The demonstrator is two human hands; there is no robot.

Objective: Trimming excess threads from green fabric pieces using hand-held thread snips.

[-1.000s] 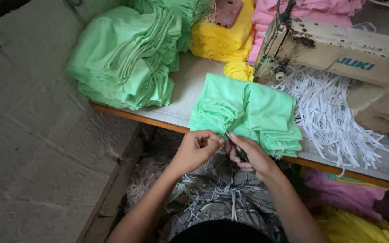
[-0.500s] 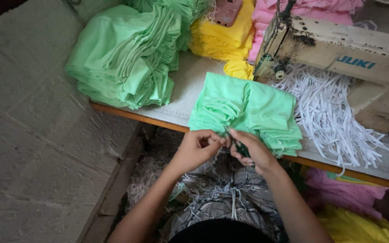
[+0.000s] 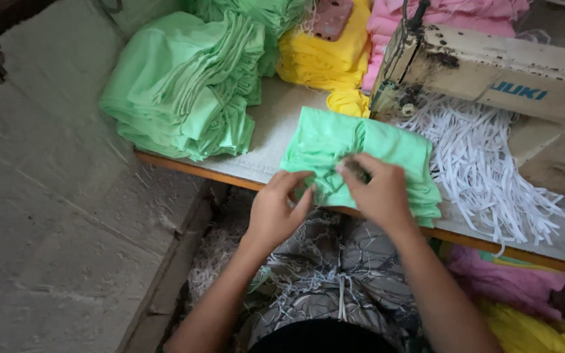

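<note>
Nearest, at the bottom edge: the person's lap in grey patterned cloth [image 3: 335, 281], strewn with white thread clippings. Left hand [image 3: 276, 212], fingers curled narrow, pinching the near edge of a small folded stack of light green knit fabric pieces [image 3: 361, 153]. Right hand [image 3: 377, 189], fingers bent, pressing on the same stack from above and gripping a fold; a slim dark object shows at its fingertips, too small to identify. The stack lies at the front edge of the wooden-edged work table [image 3: 256, 153], slightly overhanging it. Just right of the stack: a loose heap of white elastic strips [image 3: 485, 170], spilling toward the front edge. Left part of the table: a tall pile of light green folded fabric [image 3: 184, 85], well apart from the hands. Behind the strips: a worn cream industrial sewing machine [image 3: 492, 72]. Far edge: stacked yellow fabric [image 3: 325, 59] and pink fabric [image 3: 452, 16]. No containers in view; all goods lie in open piles.
</note>
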